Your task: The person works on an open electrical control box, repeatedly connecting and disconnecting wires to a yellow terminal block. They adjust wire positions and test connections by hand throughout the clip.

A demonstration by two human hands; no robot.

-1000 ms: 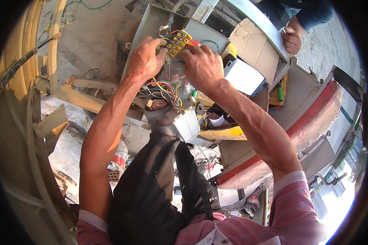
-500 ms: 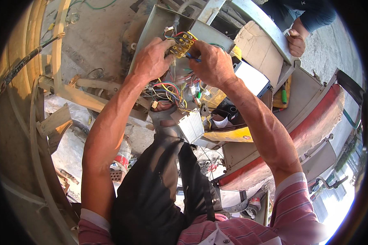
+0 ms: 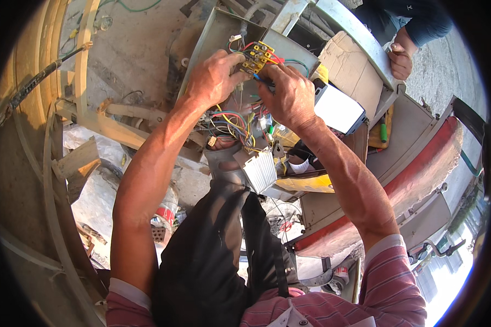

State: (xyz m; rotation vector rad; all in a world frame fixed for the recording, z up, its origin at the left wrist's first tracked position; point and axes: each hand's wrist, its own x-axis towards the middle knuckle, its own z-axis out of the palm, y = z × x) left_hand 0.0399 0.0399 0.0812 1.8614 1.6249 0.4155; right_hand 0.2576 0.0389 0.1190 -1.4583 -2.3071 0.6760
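While both arms are reaching forward over the open metal tray [image 3: 206, 46], the left hand [image 3: 215, 79] is closing narrow, thumb and forefinger pinching the left edge of a yellow terminal block [image 3: 261, 56]. A white plug [image 3: 234, 38] is hanging just beyond those fingers. Nearer the person, a cream connector [image 3: 211, 141] and a tangle of coloured wires [image 3: 232, 124] are lying loose, beside a finned metal box [image 3: 261, 172].

The terminal block is sitting between the two hands, over the tray, with red leads [image 3: 278, 60] running to its right side. Some connections therefore seem to be made, while the slack wires below are suggesting that a good share of the wiring is remaining; whether any screw is tight, the view is not showing.

On the block's right, the right hand [image 3: 290, 92] is curling inward, fingertips bunching near its lower corner. Something blue is peeking out there, perhaps a wire or a tool; I cannot tell whether the fingers are gripping it. Farther right, a white-faced flat case [image 3: 339, 109] is resting near cardboard [image 3: 354, 62], and another person's hand [image 3: 401, 61] is hanging apart from the work.
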